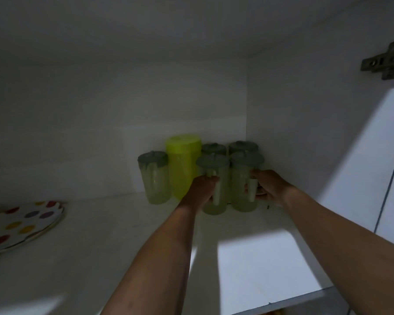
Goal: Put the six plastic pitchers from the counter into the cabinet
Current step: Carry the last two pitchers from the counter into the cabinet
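Several plastic pitchers stand on the white cabinet shelf [114, 226] near its back right corner. A tall bright yellow-green pitcher [183, 164] stands between a clear grey-lidded pitcher [154, 178] on the left and two more at the back [213, 149] [242, 146]. My left hand [201, 192] grips the handle of the front left pitcher [214, 189]. My right hand [267, 186] grips the handle of the front right pitcher [246, 178]. Both front pitchers stand upright on the shelf, side by side.
A round plate with coloured dots [21, 226] lies at the shelf's left. The cabinet's right wall [305, 133] stands close to the pitchers, with a metal door hinge [384, 61] at the upper right. The shelf's front edge [289, 302] runs along the bottom right.
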The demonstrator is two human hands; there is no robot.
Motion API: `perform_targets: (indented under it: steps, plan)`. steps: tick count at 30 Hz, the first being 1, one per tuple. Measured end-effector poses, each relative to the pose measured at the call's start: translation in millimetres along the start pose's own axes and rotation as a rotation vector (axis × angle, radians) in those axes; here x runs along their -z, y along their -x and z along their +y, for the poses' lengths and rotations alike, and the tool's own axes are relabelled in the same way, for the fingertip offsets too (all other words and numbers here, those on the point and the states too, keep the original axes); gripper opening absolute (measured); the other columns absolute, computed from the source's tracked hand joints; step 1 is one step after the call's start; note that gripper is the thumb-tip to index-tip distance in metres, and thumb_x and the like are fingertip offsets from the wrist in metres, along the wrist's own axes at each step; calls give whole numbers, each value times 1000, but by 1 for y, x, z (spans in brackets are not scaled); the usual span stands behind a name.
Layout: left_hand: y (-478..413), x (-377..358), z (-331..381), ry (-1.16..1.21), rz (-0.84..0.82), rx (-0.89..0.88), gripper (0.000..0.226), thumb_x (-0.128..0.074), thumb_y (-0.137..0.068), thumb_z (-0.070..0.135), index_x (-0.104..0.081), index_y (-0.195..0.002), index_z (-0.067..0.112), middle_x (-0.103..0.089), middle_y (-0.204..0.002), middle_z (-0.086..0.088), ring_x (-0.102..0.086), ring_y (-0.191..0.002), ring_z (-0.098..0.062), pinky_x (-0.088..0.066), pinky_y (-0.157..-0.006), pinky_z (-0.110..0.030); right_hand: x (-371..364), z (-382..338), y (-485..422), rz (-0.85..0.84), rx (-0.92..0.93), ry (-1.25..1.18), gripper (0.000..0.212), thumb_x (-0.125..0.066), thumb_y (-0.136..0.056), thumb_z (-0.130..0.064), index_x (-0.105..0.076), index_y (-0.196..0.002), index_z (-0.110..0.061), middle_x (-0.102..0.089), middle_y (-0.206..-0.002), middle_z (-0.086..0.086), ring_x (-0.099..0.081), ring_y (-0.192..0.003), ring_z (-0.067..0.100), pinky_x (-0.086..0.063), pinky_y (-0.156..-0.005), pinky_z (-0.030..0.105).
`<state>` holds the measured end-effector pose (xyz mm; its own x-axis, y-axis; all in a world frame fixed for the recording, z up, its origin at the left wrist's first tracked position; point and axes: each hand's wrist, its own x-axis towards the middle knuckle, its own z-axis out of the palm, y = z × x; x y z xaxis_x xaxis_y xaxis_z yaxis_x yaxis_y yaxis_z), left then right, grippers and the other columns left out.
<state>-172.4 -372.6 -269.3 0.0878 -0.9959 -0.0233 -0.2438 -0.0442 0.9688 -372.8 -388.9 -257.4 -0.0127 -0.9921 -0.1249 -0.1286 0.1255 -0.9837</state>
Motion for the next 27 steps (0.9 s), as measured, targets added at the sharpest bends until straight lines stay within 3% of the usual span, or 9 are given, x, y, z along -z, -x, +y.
perform_targets:
  steps: [2, 4, 6, 8, 10, 14, 17, 22, 27]
  plan:
    - [6, 1, 2, -36, 17, -7, 22, -58, -83, 45, -57, -77, 24, -64, -93, -9, -68, -101, -38, -57, -92, -49, 2, -2, 6, 11, -15, 56, 45, -51, -96, -41, -63, -120, -4, -71, -109, 19, -68, -102, 35, -56, -83, 41]
    - [18, 2, 5, -55, 50, 14, 41, -58, -83, 55, -59, -84, 13, -59, -77, -11, -64, -80, -33, -52, -73, -39, 4, -5, 15, 51, -25, 114, 51, -52, -93, -49, -61, -121, -7, -68, -112, 18, -65, -103, 34, -55, -90, 44]
    - [32, 5, 6, -71, 100, 17, 68, -59, -82, 60, -60, -116, 1, -65, -102, -26, -67, -93, -40, -44, -63, -34, 3, -9, 32, 84, -16, 154, 53, -51, -94, -51, -58, -125, -9, -65, -117, 17, -61, -107, 34, -52, -89, 43]
    - [53, 9, 7, -105, 148, 7, 76, -60, -86, 58, -46, -139, 6, -58, -132, -23, -61, -116, -41, -52, -75, -38, 3, -12, 51, 109, 19, 195, 56, -50, -95, -50, -54, -132, -8, -61, -126, 14, -58, -113, 35, -49, -84, 39]
    - [78, 13, 7, -113, 183, -29, 73, -62, -87, 54, -41, -140, 8, -53, -139, -18, -57, -122, -38, -53, -92, -42, 6, -13, 76, 117, 58, 240, 55, -51, -95, -48, -51, -134, -9, -58, -129, 11, -55, -116, 34, -47, -83, 38]
    - [142, 9, 19, -103, 186, -108, 67, -69, -86, 41, -43, -138, 7, -52, -140, -16, -53, -126, -36, -48, -105, -47, 21, -9, 138, 95, 107, 316, 49, -56, -90, -46, -59, -121, -9, -61, -100, 9, -58, -86, 25, -48, -68, 33]
    - [197, -7, 32, -111, 149, -117, 54, -66, -94, 29, -44, -137, 6, -51, -134, -9, -52, -126, -31, -44, -104, -37, 39, -3, 197, 95, 154, 347, 39, -57, -95, -40, -57, -116, -7, -61, -102, 12, -54, -85, 24, -41, -69, 33]
    - [287, -61, 45, -224, -8, -169, 56, -66, -92, 33, -45, -139, 13, -50, -142, -12, -52, -126, -30, -46, -105, -42, 91, 15, 300, 133, 159, 367, 35, -63, -91, -39, -59, -114, -13, -59, -126, 15, -58, -117, 32, -47, -76, 36]
    - [371, -114, 75, -245, -148, -273, 55, -67, -89, 33, -47, -137, 14, -58, -132, -13, -58, -115, -28, -50, -102, -45, 150, -3, 391, 269, 214, 463, 26, -63, -92, -37, -63, -110, -18, -62, -119, 5, -60, -110, 27, -53, -82, 40]
